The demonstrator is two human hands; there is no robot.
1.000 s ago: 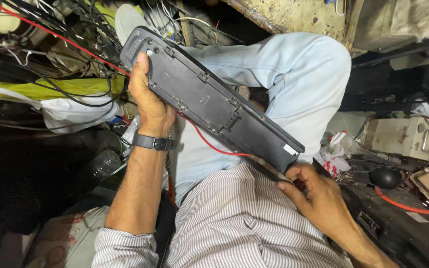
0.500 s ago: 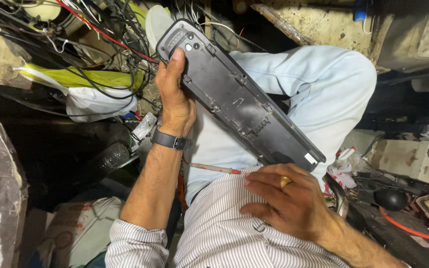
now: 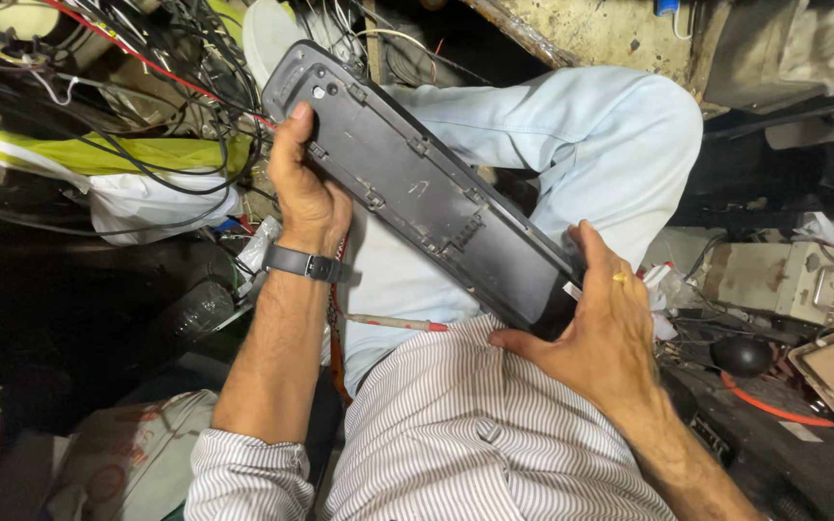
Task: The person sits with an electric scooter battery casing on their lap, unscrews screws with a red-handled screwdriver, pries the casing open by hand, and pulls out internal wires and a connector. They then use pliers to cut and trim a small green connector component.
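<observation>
panel (image 3: 417, 188) spans lap, left hand (image 3: 306, 188) top, right hand (image 3: 600, 323) bottom.

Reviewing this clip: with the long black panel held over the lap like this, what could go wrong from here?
The long black panel is gripped only at its two ends, by the left hand and right hand, so it might slip or twist. Its far end sits close to the tangled wires and could snag them. The red-tipped tool lying loose on the lap may roll off.
</observation>
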